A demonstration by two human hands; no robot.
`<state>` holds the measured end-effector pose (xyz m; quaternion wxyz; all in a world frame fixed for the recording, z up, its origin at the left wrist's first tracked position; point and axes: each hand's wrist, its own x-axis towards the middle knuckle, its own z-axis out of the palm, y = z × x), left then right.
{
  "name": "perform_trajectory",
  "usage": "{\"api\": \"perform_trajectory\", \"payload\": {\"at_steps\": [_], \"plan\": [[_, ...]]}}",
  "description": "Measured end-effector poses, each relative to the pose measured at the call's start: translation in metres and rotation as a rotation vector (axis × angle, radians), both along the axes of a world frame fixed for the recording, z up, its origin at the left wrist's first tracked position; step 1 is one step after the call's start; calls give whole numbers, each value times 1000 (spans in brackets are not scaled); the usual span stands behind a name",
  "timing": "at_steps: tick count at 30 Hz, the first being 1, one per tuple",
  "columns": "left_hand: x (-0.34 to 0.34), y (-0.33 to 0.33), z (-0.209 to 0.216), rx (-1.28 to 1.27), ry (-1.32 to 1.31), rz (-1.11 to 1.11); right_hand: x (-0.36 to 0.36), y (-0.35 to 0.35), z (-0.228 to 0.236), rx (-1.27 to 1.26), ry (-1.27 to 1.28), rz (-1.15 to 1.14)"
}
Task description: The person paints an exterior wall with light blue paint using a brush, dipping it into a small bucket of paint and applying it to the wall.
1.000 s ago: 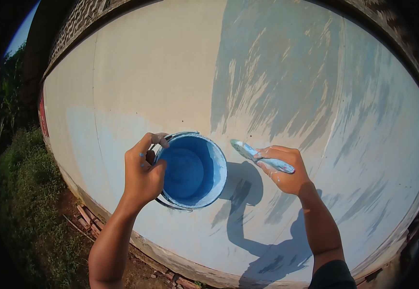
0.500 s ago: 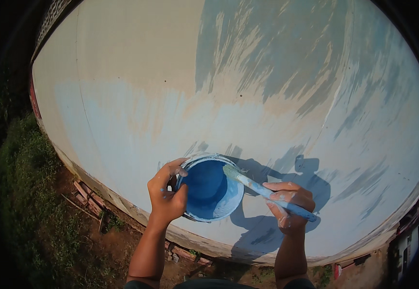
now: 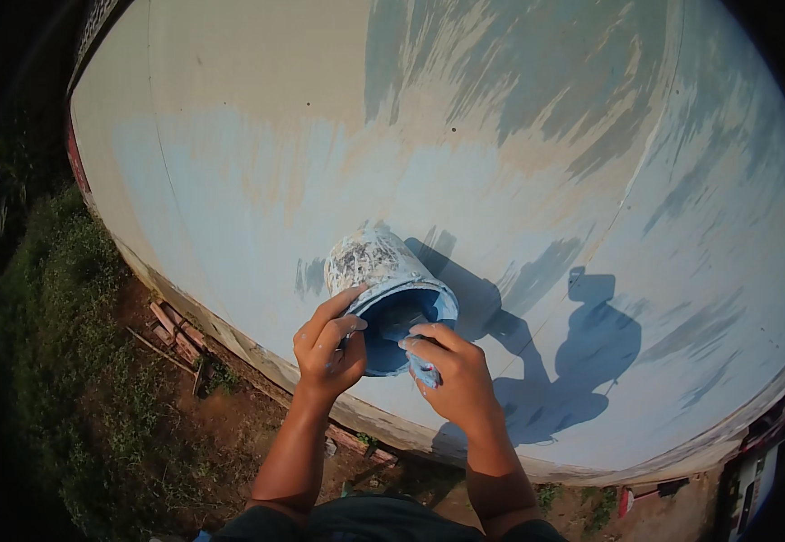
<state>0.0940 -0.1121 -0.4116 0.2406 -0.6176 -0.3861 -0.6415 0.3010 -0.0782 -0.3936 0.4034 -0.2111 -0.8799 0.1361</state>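
My left hand (image 3: 329,345) grips the rim of a round, paint-splattered bucket (image 3: 370,257) on its left side. The bucket is tilted so its mouth faces me, and blue paint coats the inside. My right hand (image 3: 451,369) is closed round the blue-smeared handle of a paintbrush (image 3: 423,369), right at the bucket's mouth. The brush's bristle end reaches into the bucket and is hidden in the shade there. Spots of paint mark the fingers of both hands.
Before me stands a wall (image 3: 221,199), partly coated light blue, with bare beige and darker streaked patches. My shadow (image 3: 591,348) falls on it at the right. Below lie green weeds (image 3: 58,361), brown soil and reddish debris (image 3: 176,330) along the wall's foot.
The bucket has tipped, showing its outer side and bottom end. My right hand has moved left with the brush, from above the rim to inside the mouth.
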Motion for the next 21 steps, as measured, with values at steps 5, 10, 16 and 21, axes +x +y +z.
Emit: {"api": "perform_trajectory", "payload": {"at_steps": [5,10,16,21], "plan": [[5,-5,-3,29,66,3,-17,4,-23,23,-159,-121],[5,-10,-8,-92,44,0,-14,7,-40,6,-72,-83],[2,-10,-32,-271,-287,-16,6,9,-48,-168,553,87],[21,-8,-52,-421,-440,-55,8,18,-82,-473,817,-104]]}}
